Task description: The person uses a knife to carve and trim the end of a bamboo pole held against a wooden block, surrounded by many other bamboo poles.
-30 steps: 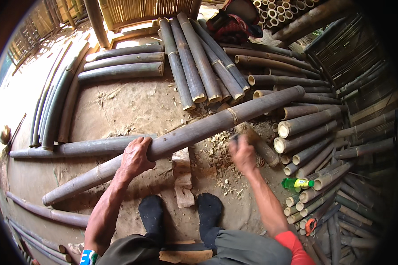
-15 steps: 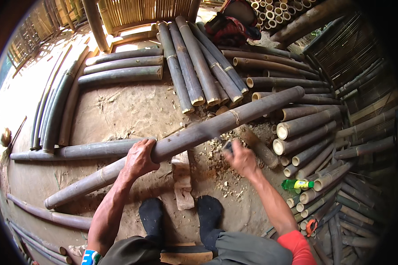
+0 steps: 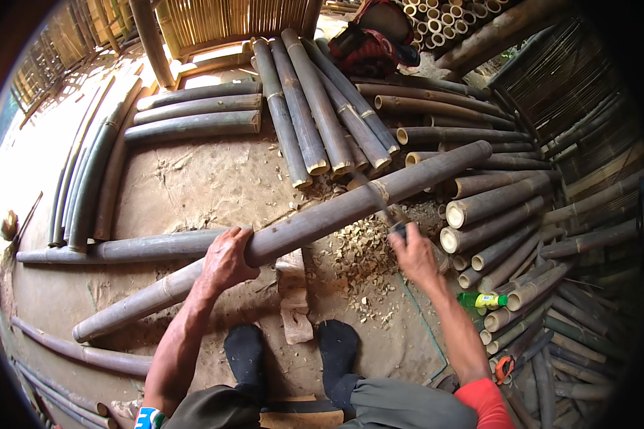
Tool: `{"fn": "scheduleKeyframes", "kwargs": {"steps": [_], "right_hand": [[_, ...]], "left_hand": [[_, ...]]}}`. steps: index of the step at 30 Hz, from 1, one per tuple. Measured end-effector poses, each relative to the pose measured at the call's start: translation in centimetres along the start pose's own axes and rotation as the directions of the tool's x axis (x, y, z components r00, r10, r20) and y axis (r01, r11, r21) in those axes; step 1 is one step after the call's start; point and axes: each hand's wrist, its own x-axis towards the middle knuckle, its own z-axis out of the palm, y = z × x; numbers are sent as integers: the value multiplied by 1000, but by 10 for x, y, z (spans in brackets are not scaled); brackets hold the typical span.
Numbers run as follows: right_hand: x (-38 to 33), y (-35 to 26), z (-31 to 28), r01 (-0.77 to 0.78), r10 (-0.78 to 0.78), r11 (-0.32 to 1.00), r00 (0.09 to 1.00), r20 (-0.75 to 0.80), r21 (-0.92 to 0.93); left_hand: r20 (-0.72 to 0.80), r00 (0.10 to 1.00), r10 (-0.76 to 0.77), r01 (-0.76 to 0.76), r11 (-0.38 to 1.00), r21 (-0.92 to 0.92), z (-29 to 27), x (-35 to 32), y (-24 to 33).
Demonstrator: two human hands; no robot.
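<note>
The left hand is placed over the bamboo pole, fingers curled on its upper surface and thumb on the near side. The right hand is closed around the dark handle of a knife; the blade is blurred and crosses the pole at a joint right of centre.

The pole runs diagonally from near left to far right, passing over the far end of a wooden block. Wood chips cover the floor right of the block. A green cord lies near the right forearm. Two feet in dark socks stand on either side of the block's near end.

Markings: a green bottle on the right carries a yellow label with print too small to read. The cuff at the left forearm is blue and white, with partial lettering. An orange object sits nearer than the bottle.

Cut bamboo is stacked along the right side. Further poles lie far left. A red and black bag rests at the far side.
</note>
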Motion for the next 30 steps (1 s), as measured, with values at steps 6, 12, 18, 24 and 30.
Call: {"fn": "scheduleKeyframes", "kwargs": {"steps": [6,12,18,24,30], "right_hand": [[-31,-34,44,193,-189,981,977,97,-30],[3,-6,38,121,-129,989,987,-96,-81],[5,-17,61,486,-550,806,825,-127,-338],[5,-15,59,173,-174,985,976,-129,-16],[14,59,19,-40,29,999,807,-589,-5]], "left_hand": [[95,992,-87,88,996,-2,-19,0,-5],[-368,925,90,31,950,312,35,-30,-6],[-373,924,85,27,959,283,28,-20,-5],[-332,942,43,51,962,269,36,-19,-13],[-338,937,86,-1,969,245,49,-2,6]]}}
